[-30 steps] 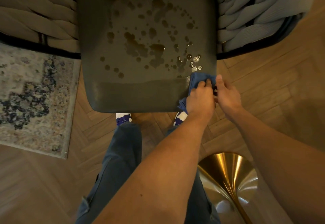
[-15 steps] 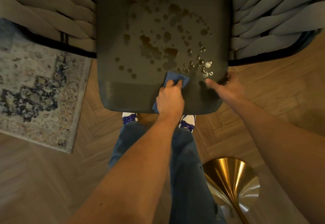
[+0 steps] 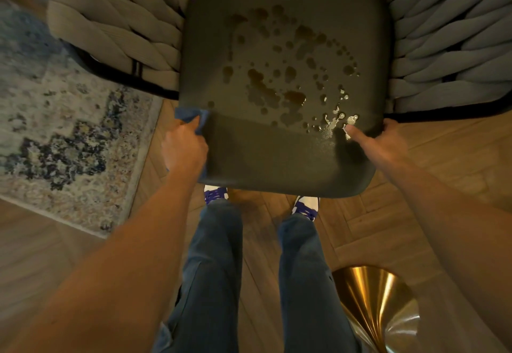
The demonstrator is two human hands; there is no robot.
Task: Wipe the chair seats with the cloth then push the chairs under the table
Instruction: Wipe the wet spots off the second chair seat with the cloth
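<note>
A dark chair seat [image 3: 277, 158] fills the upper middle, spotted with brown drops and wet beads [image 3: 277, 84] across its centre and right. Its front strip looks smooth and dry. My left hand [image 3: 184, 149] presses a blue cloth [image 3: 189, 114] against the seat's front left corner, fingers curled round the cloth. My right hand [image 3: 379, 142] grips the seat's front right edge, with the thumb lying on top near the wet beads.
Woven padded arms [image 3: 119, 31] flank the seat on both sides. A patterned rug [image 3: 63, 136] lies on the wooden floor to the left. A shiny gold cone-shaped base [image 3: 379, 305] stands at the lower right beside my legs and shoes.
My left hand swept the cloth from the seat's front right across to its front left corner. My right hand let go of the cloth and took hold of the seat's right edge.
</note>
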